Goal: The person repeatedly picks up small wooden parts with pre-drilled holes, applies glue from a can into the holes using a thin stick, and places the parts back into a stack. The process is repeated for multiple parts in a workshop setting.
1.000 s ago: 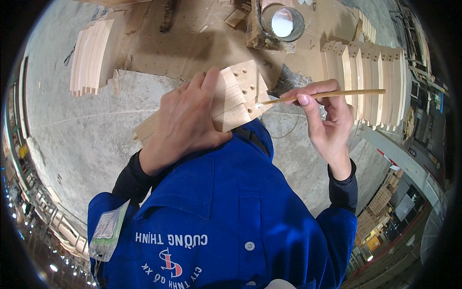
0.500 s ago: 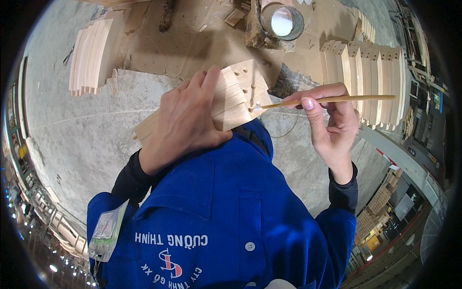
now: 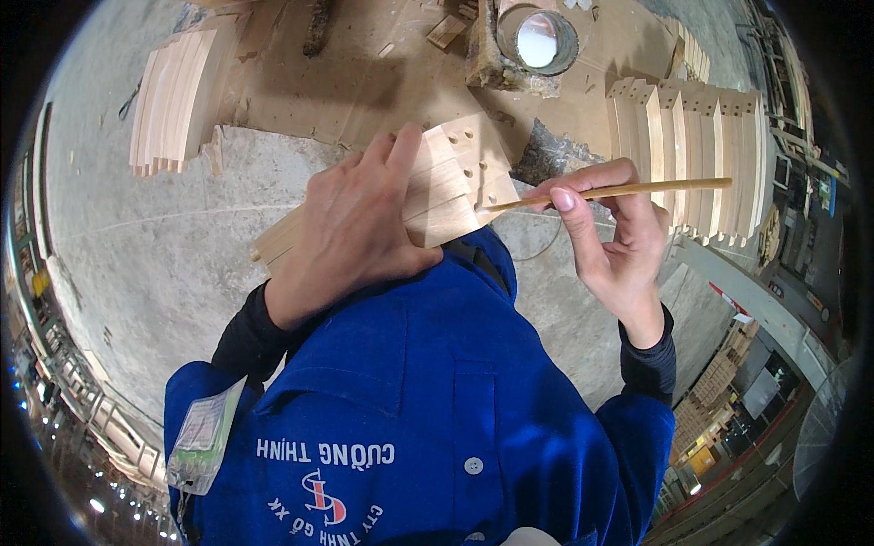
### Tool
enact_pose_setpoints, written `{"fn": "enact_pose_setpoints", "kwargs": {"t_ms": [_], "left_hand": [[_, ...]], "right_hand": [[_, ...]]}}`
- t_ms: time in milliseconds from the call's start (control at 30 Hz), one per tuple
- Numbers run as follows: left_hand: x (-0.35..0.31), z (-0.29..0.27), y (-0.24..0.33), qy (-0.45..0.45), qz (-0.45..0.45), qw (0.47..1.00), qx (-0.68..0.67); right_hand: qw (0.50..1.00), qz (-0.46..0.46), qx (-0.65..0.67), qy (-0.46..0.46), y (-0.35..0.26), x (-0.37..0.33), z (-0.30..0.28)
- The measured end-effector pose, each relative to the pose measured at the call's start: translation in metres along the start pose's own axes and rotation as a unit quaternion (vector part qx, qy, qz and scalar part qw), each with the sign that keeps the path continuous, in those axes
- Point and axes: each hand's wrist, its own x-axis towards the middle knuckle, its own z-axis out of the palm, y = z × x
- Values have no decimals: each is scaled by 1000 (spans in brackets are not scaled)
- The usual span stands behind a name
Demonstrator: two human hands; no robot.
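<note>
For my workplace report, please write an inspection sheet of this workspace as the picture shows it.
Surface: grey concrete floor, brown board on it.
Job's things: stacked wooden pieces with drilled holes; thin wooden stick, tip at their edge.
Clutter: wood scraps, round container.
Hands: left hand grips the pieces; right hand pinches the stick.
Cables: nothing seen.
Surroundings: rows of wooden parts left and right.

Under the left hand's fingers [image 3: 364, 196], pale bare wooden pieces [image 3: 451, 187] are showing a smooth, matt, unfinished face. Between the right hand's fingertips [image 3: 564, 198], a thin wooden stick [image 3: 637, 189] is looking smooth, yellowish. Beyond the fingers, a rough grey concrete floor [image 3: 164, 246] is lying matt.
</note>
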Motion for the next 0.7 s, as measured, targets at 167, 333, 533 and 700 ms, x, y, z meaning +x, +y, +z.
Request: {"fn": "enact_pose_setpoints", "kwargs": {"t_ms": [167,333,533,700], "left_hand": [[0,1,1,-5,-1,1000,1],[-2,-2,3,-29,-25,999,-9],[-3,1,1,0,-4,1000,-4],[-4,2,1,3,0,1000,4]], "right_hand": [[996,38,80,26,-3,1,3],[1000,-7,18,5,-3,-1,-2],[1000,11,24,8,-6,-1,-2],[998,18,59,20,-8,2,-8]]}}
